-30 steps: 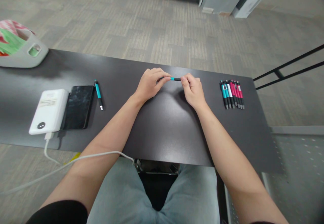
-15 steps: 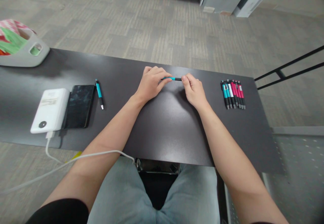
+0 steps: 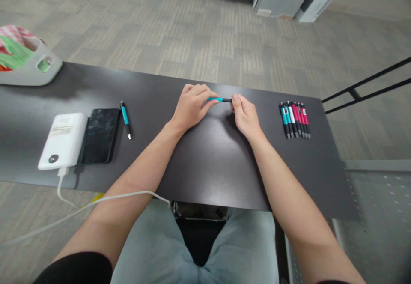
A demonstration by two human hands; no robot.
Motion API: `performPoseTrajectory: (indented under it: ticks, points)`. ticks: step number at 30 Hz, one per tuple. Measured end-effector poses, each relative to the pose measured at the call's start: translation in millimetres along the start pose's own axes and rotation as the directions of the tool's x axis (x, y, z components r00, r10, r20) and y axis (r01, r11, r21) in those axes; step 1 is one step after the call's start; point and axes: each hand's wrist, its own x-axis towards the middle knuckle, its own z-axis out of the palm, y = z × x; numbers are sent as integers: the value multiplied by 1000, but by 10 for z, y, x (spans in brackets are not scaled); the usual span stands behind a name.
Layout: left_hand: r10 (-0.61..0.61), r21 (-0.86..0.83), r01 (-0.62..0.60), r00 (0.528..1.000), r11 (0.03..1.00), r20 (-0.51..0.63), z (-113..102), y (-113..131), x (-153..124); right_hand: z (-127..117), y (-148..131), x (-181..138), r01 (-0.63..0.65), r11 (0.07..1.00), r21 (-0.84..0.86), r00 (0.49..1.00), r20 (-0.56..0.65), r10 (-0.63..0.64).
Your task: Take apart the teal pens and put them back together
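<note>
Above the middle of the dark table, near its far edge, a turquoise and black pen (image 3: 221, 100) lies level between my two hands. My left hand (image 3: 194, 105) pinches its turquoise end between thumb and fingers. At the black end, my right hand (image 3: 245, 113) is closed on it, with the tip hidden by the fingers. A row of several pens (image 3: 294, 120), turquoise, white and pink with black grips, lies side by side to the right. On the left, a single turquoise and black pen (image 3: 126, 120) rests by itself.
Left of that pen lie a black phone (image 3: 100, 136) and a white power bank (image 3: 62, 140). A white cable (image 3: 118, 196) crosses over my left forearm. A light basket (image 3: 35, 72) with coloured cloth sits at the far left of the table (image 3: 218, 164).
Slightly more of the pen's middle shows as my right hand shifts a little at the black end. Otherwise both hands keep nearly the same place.
</note>
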Motion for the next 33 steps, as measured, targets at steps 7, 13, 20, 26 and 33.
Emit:
performPoseTrajectory:
  ticks: [7, 13, 20, 26, 33]
  points:
    - [-49, -30, 49, 999, 998, -8, 49, -86, -13, -74, -96, 7, 84, 989, -119, 996, 33, -81]
    - [-26, -8, 26, 1000, 1000, 2, 41, -103, 0, -110, -110, 16, 117, 980, -162, 989, 107, -100]
    - [-12, 77, 10, 999, 997, 30, -18, -10, 4, -116, -77, 23, 70, 997, -23, 989, 135, -66]
    - [-73, 14, 76, 982, 997, -177, -17, -125, 13, 6, -48, -45, 79, 997, 6, 989, 126, -79]
    - [-278, -139, 242, 873, 960, -400, 13, -373, 27, 211, -416, -264, 493, 846, -205, 779, 538, -323]
